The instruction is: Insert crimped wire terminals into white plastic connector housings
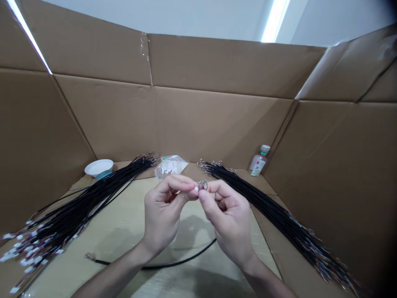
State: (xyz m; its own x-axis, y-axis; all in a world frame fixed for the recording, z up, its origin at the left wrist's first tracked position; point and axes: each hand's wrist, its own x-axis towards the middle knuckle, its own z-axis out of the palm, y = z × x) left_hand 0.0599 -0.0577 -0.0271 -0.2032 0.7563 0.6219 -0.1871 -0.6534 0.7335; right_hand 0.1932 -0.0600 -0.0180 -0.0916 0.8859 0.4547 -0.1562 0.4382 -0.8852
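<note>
Left hand pinches small white piece, right hand pinches wire ends. Looks like wire-end work; calls for steady alignment.

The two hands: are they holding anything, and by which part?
Right hand pinches thin wires, apparently one end of the black cable; left hand pinches a small white piece, its held part too small to tell.

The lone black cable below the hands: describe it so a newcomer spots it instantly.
Inside the cardboard walls, find the pale tabletop between the left cable bundle and the right cable bundle. Over it, the lone black cable curves from exposed wires, behind the left forearm, then the right hand. Unlike its neighbours, it runs singly, outside both bundles.
</note>
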